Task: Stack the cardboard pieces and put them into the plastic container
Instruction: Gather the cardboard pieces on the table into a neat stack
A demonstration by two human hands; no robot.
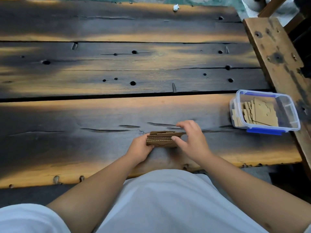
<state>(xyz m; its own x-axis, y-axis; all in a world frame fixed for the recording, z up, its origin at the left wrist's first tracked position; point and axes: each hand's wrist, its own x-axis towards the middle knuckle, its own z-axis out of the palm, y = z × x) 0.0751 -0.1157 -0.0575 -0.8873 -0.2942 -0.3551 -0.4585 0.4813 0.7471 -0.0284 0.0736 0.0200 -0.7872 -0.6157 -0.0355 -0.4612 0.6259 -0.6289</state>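
Note:
A stack of brown cardboard pieces (161, 138) stands on edge on the dark wooden table (117, 111), near its front edge. My left hand (139, 148) grips the stack's left end. My right hand (191, 138) holds its right end, thumb on the near face and fingers curled over the far side. To the right sits a clear plastic container (289, 115) with blue clips, lid off. Several cardboard pieces (262, 113) lean inside it.
A wooden bench plank (276, 52) runs along the table's right side, just behind the container. A small white scrap (175, 7) lies at the table's far edge. The tabletop has gaps between planks and several holes.

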